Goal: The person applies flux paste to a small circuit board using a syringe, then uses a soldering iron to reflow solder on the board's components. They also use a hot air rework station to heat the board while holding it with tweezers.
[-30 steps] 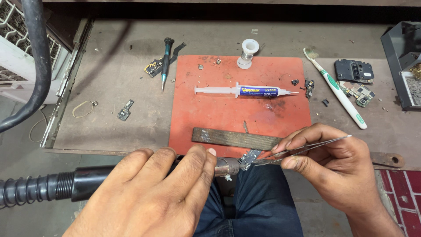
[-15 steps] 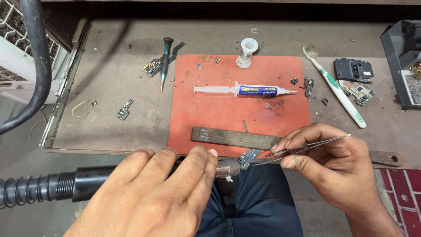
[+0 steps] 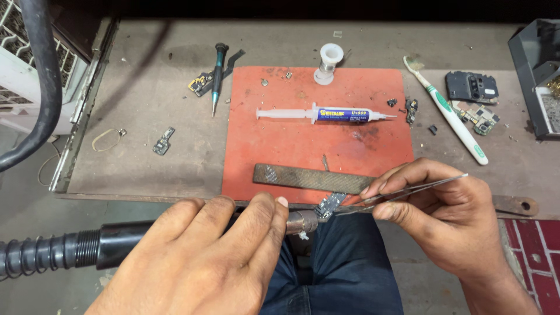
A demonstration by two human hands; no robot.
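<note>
My left hand [image 3: 210,256] grips a black hot-air handle [image 3: 111,248] with a ribbed hose; its metal nozzle [image 3: 303,221] points right, almost touching a small circuit board [image 3: 328,205]. My right hand [image 3: 443,216] pinches metal tweezers [image 3: 408,191] whose tips hold that small board at the near edge of the bench. Both hands hover over my lap, just below the orange mat [image 3: 315,134].
On the mat lie a flat metal file [image 3: 312,178], a syringe of paste [image 3: 326,115] and a white spool [image 3: 328,63]. A screwdriver [image 3: 218,76], toothbrush [image 3: 452,119], phone boards [image 3: 475,99] and a grey tray [image 3: 534,76] lie on the bench.
The small board in the tweezers has shifted slightly toward the nozzle; both hands stay almost where they were.
</note>
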